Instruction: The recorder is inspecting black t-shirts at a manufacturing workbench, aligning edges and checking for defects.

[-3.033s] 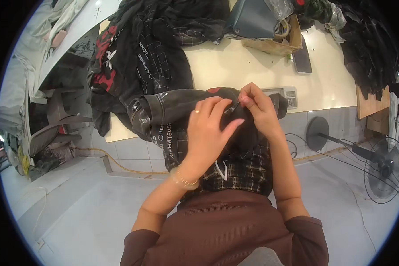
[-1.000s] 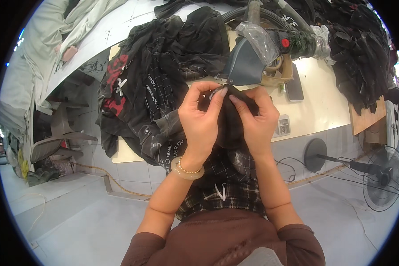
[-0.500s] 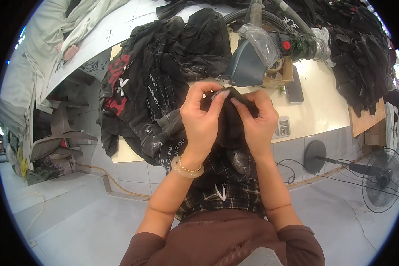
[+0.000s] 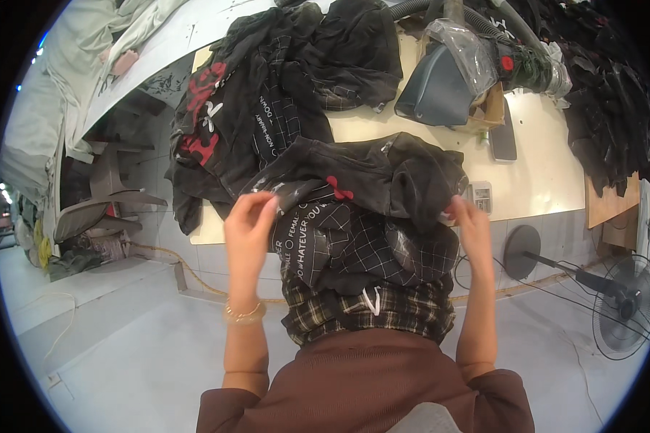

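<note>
Between the two hands the black checked garment (image 4: 361,216) fills the way. At 12 o'clock a pile of dark clothes (image 4: 282,94) covers the worktop (image 4: 542,173); at 1 o'clock a grey hooded machine (image 4: 440,86) stands. Bare worktop lies open at 2 o'clock, near a small white box (image 4: 480,196). Floor at 8 o'clock is open.

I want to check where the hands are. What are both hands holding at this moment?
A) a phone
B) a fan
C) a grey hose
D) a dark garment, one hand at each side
D: the left hand and the right hand grip opposite sides of the dark garment, spread wide at the table edge.
</note>
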A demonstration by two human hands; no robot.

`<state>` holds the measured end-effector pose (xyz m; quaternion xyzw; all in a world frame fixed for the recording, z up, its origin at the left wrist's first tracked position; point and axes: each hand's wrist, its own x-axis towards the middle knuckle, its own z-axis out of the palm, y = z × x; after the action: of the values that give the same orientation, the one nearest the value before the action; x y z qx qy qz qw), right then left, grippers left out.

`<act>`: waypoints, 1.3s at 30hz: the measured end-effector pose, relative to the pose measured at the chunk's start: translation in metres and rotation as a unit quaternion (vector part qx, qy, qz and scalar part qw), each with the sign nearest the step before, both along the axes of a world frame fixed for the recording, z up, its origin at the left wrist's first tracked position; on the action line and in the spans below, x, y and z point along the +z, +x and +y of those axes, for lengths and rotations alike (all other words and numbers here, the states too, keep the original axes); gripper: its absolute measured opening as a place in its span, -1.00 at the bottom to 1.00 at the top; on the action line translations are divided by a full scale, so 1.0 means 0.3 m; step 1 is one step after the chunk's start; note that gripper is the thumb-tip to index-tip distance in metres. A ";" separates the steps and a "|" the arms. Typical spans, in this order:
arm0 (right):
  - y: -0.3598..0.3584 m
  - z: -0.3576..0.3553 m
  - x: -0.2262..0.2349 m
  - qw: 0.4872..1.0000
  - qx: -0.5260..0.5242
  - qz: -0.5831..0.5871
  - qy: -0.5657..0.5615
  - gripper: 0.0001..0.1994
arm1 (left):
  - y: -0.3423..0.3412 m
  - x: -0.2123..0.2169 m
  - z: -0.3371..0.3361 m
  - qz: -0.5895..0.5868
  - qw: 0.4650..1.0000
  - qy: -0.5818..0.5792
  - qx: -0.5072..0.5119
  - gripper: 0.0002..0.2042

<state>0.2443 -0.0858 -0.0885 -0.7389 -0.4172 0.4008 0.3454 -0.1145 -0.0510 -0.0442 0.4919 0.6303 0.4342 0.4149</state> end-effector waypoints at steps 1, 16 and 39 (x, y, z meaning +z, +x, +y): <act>-0.031 0.004 -0.001 1.000 0.002 0.000 0.001 -0.65 | 0.024 -0.026 0.025 0.043 0.998 0.036 -0.011 -0.86; -0.013 0.063 0.053 0.973 -0.103 0.157 0.131 -0.68 | 0.097 -0.106 0.328 0.181 0.975 -0.076 -0.100 -0.66; 0.165 0.198 0.124 0.906 -0.136 0.342 0.206 -0.79 | 0.112 0.057 0.026 0.114 0.985 -0.071 -0.105 -0.82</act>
<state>0.2938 -0.0265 -0.0514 -0.5181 -0.2420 0.4832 0.6630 -0.0809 -0.0431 -0.0271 0.5715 0.6473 0.2832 0.4173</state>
